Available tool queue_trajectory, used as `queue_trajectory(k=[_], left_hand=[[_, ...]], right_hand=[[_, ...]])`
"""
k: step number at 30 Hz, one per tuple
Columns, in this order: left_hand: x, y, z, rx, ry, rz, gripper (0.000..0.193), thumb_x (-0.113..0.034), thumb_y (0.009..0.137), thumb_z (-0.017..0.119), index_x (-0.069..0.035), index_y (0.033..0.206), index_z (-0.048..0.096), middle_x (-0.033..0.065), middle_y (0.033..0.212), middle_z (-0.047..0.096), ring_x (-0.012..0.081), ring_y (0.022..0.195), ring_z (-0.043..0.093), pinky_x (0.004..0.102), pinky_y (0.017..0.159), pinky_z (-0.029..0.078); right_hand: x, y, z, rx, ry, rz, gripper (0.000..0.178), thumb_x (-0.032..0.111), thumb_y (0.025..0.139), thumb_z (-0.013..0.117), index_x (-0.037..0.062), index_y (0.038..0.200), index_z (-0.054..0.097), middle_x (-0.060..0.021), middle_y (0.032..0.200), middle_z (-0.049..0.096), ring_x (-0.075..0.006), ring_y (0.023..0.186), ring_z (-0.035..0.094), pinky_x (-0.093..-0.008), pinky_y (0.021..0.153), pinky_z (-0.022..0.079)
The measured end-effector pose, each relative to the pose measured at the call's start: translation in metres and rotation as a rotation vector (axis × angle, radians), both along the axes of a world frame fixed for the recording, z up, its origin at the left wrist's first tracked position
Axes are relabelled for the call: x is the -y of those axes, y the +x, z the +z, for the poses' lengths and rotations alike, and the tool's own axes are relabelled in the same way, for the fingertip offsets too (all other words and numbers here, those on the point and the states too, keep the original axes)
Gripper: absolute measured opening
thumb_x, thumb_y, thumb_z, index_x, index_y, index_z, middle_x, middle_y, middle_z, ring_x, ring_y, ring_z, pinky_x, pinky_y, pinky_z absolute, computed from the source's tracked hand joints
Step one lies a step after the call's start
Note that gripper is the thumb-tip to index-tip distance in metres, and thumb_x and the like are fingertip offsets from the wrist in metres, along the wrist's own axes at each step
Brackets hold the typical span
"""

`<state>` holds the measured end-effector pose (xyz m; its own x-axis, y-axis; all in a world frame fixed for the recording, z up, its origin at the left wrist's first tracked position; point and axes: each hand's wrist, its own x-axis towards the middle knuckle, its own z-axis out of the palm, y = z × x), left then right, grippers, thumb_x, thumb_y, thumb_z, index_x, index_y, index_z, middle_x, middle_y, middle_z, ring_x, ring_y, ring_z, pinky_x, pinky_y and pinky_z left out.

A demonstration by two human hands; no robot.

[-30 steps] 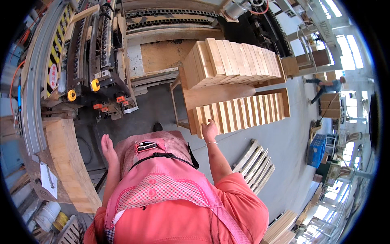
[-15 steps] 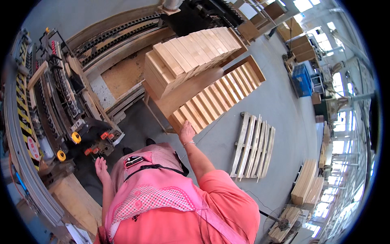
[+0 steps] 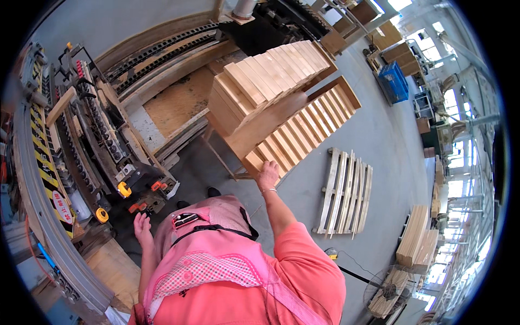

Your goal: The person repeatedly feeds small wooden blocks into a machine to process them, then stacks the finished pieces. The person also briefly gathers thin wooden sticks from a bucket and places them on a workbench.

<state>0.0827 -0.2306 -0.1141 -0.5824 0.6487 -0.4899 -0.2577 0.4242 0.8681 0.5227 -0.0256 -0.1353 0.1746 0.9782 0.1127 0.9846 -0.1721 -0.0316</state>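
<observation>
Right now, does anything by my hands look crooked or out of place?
Nothing stands out. The right hand rests on the end of the lower row of boards, which sit evenly. The left hand hangs free near the machine.

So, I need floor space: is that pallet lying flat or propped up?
Lying flat: the wooden pallet rests slats-up on the grey floor.

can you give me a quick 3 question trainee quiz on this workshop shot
1. True or false: the right hand rests on the lower row of wooden boards.
2. What lies on the floor right of the board cart? A) a pallet B) a ladder C) a tyre
3. Fill in: the left hand holds ____.

Key
1. True.
2. A, the wooden pallet.
3. Nothing; it hangs open near the machine.
</observation>
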Motion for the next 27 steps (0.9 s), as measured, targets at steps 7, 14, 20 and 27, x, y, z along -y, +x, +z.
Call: queue_trajectory(k=[7, 14, 20, 27], left_hand=[[-0.007, -0.006, 0.012, 0.109, 0.045, -0.039, 0.037, -0.015, 0.09, 0.051, -0.005, 0.125, 0.045, 0.0063, 0.118, 0.055, 0.0119, 0.097, 0.056, 0.0226, 0.077, 0.043], [-0.066, -0.004, 0.063, -0.009, 0.314, 0.017, 0.026, -0.007, 0.09, 0.047, -0.001, 0.115, 0.05, 0.0076, 0.108, 0.059, 0.0119, 0.091, 0.058, 0.0226, 0.075, 0.044], [-0.115, -0.014, 0.137, -0.463, 0.396, 0.014, 0.015, -0.004, 0.091, 0.046, -0.001, 0.1, 0.058, 0.0034, 0.092, 0.061, 0.0072, 0.075, 0.056, 0.0205, 0.069, 0.045], [-0.194, -0.041, 0.125, -0.319, 0.297, 0.239, 0.012, -0.005, 0.089, 0.05, -0.002, 0.094, 0.06, 0.0006, 0.084, 0.06, 0.0068, 0.073, 0.055, 0.0211, 0.067, 0.044]], right_hand=[[0.014, -0.053, 0.098, -0.216, -0.028, 0.342, 0.048, 0.017, 0.066, 0.071, 0.006, 0.106, 0.049, -0.0108, 0.095, 0.052, -0.0297, 0.092, 0.051, -0.0397, 0.076, 0.046], [-0.084, -0.175, 0.194, -0.329, 0.058, 0.832, 0.05, 0.021, 0.064, 0.072, 0.0085, 0.108, 0.05, -0.0097, 0.093, 0.051, -0.0292, 0.09, 0.051, -0.039, 0.07, 0.047], [-0.196, -0.304, 0.235, -0.368, 0.097, 1.188, 0.047, 0.024, 0.063, 0.074, 0.0077, 0.101, 0.051, -0.0099, 0.092, 0.051, -0.0291, 0.092, 0.052, -0.0389, 0.069, 0.048], [-0.295, -0.475, 0.231, -0.297, 0.031, 1.528, 0.042, 0.026, 0.063, 0.074, 0.0072, 0.094, 0.054, -0.0104, 0.092, 0.054, -0.0294, 0.091, 0.054, -0.04, 0.072, 0.048]])
